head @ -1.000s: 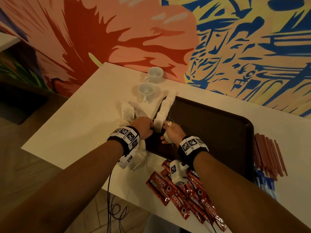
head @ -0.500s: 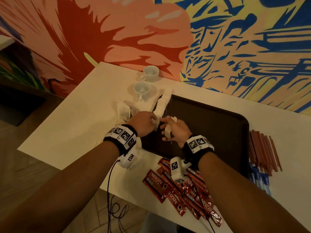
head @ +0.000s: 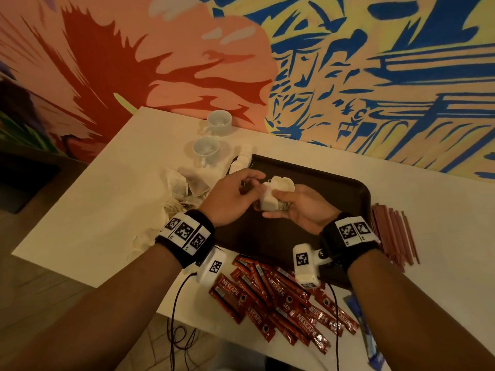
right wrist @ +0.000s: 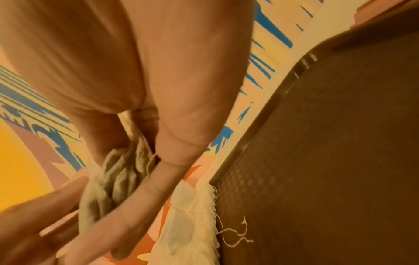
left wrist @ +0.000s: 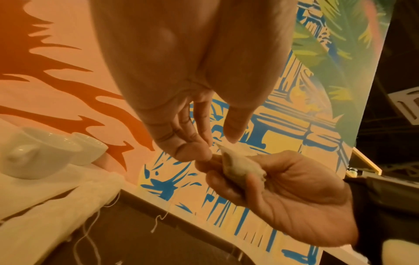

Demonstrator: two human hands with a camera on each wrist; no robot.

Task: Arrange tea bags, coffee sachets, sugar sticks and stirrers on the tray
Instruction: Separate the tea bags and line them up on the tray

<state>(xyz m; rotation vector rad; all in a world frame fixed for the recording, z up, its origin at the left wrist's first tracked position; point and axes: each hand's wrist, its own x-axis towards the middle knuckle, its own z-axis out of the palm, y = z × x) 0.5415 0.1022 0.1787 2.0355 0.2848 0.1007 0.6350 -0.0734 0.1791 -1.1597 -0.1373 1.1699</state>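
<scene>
My right hand (head: 278,199) is palm up over the dark brown tray (head: 334,188) and grips a small bunch of tea bags (head: 277,192), thumb across them. Seen from the right wrist, the bunch (right wrist: 113,179) sits between thumb and fingers. My left hand (head: 255,183) meets it from the left, and its thumb and fingertip pinch the corner of the top tea bag (left wrist: 223,154). A row of white tea bags (head: 242,159) lies along the tray's left edge. Red coffee sachets (head: 281,298) are heaped on the table in front of the tray.
Loose tea bags (head: 184,183) are piled on the white table left of the tray. Two white cups (head: 206,148) stand behind them by the painted wall. Brown stirrers (head: 393,231) and blue sugar sticks (head: 367,336) lie right of the tray.
Both hands have lifted away from the row at the tray's left edge. The right hand has turned palm up with its bunch, and the left has come to pinch the top bag.
</scene>
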